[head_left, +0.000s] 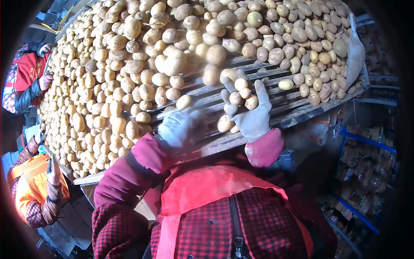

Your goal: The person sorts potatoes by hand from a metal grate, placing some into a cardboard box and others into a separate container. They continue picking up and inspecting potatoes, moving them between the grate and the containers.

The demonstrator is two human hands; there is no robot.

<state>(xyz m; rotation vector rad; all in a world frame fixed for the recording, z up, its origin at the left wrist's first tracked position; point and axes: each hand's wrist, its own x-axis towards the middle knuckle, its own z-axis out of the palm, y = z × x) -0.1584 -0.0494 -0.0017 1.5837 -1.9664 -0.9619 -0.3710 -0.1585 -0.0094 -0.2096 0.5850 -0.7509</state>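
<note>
Cupping potatoes, right hand, blurred left hand maybe empty, slatted table heaped

Tan potatoes, grey glove — red-black checked jacket

Two co-workers at left — blue racks at right.

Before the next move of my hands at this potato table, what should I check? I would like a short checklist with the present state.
1. Right hand has hold of the small potatoes: ok, several lie in the glove.
2. Left hand empty: cannot tell, blurred.
3. Bare slats beside the hands: ok.
4. Loose potato near the table edge: not ok, it may roll off.
5. Co-worker's hand apart from mine: ok, far left.
</note>
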